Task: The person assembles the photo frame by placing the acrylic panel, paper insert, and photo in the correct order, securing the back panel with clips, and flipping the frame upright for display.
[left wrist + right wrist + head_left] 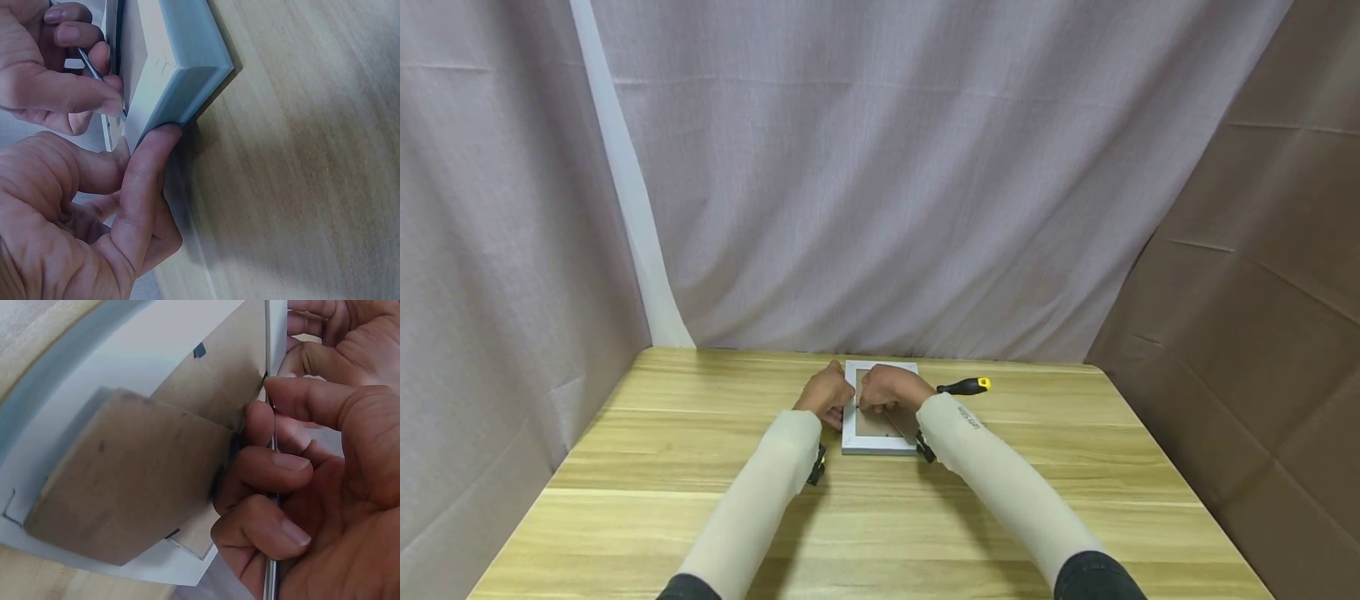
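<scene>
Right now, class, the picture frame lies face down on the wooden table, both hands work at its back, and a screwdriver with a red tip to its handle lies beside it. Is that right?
Not quite: the handle of the screwdriver is black with a yellow tip, not red, as the head view shows. The rest stands: the picture frame lies face down on the wooden table, and the left hand and right hand work at its back.

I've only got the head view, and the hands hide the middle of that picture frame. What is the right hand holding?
Observer: The right wrist view shows the right hand pinching a thin metal shaft beside the frame.
Operator: And the left hand?
Observer: In the left wrist view, one digit of the left hand lies straight against the frame's outer side, near a corner.
Operator: Which face is up?
Observer: The back: a brown stand flap lies on the backing board.
</scene>
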